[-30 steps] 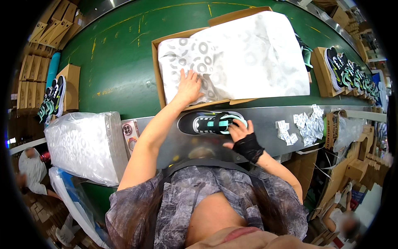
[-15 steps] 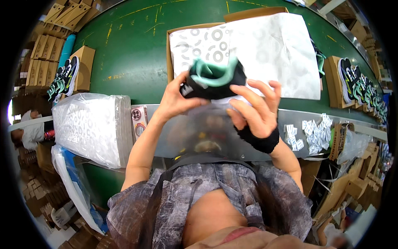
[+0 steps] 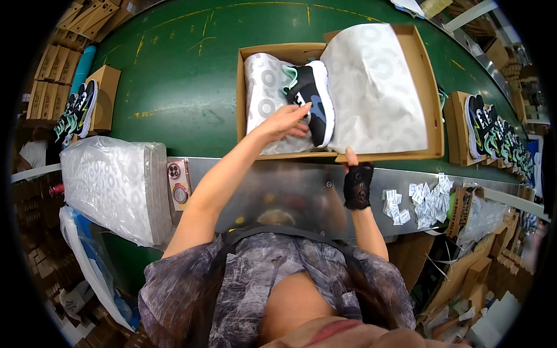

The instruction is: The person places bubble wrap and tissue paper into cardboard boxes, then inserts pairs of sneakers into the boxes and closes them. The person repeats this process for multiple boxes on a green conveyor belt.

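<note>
A black sneaker [image 3: 313,113] with a white sole and mint-green lining lies on its side in an open cardboard shoebox [image 3: 438,130]. My left hand [image 3: 284,123] reaches over the box's front edge, fingers apart and touching the shoe's upper without wrapping round it. Patterned white tissue paper [image 3: 374,93] lies beside the shoe on the right, and more of it is bunched on the left. At the front edge, my right hand [image 3: 350,158] grips the box; one digit shows on top, the others are hidden. A black wrist band covers that wrist.
The green table [image 3: 180,75] has a metal front strip [image 3: 278,185]. Small white packets [image 3: 429,200] lie on the right, near a box with several sneakers [image 3: 493,127]. On the left are a phone [image 3: 178,184], a plastic-wrapped paper stack [image 3: 110,188] and more sneakers [image 3: 78,110].
The sneaker has gone from my two hands into the box and lies on its side. My right hand has moved down to the box's front edge. The tissue paper is now parted.
</note>
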Demonstrator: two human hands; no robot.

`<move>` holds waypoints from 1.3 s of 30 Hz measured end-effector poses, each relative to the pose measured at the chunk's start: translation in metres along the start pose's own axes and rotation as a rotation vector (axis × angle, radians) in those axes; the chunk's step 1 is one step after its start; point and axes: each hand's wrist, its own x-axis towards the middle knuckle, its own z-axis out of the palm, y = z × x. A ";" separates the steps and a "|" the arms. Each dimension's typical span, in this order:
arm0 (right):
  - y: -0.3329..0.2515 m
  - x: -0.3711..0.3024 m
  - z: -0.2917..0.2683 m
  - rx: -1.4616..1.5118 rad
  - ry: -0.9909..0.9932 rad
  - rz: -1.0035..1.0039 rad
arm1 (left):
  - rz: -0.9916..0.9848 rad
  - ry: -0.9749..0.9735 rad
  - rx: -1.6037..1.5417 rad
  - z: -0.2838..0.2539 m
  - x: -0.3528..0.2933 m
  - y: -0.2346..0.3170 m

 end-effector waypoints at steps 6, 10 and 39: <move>0.003 0.023 0.033 -0.836 -0.040 -0.826 | 0.575 0.682 -0.101 -0.084 -0.060 -0.002; 0.051 0.027 0.049 -1.291 -0.137 -1.081 | 0.383 0.720 0.661 -0.117 -0.049 -0.051; -0.103 0.097 -0.085 -1.556 0.242 -0.929 | 0.944 0.869 0.092 -0.137 -0.245 -0.031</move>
